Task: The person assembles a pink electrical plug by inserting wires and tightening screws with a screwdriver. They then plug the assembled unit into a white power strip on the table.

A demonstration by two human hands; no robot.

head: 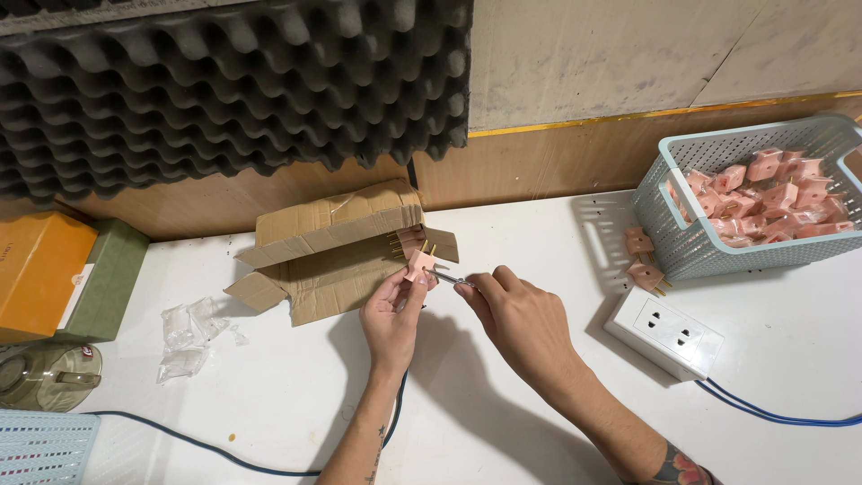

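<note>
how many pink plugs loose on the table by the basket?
2: both pink plugs lie on the white table against the left wall of the basket, one above the other. More may hide behind the basket.

Your left hand (395, 310) is covering most of the pink plug (419, 266), and your right hand (514, 314) is hiding the tool's (446, 278) handle, so its kind is staying unclear. The box (332, 247) is concealing all but a few plugs inside. The frame is cutting off the basket (682, 238) and both forearms.
</note>
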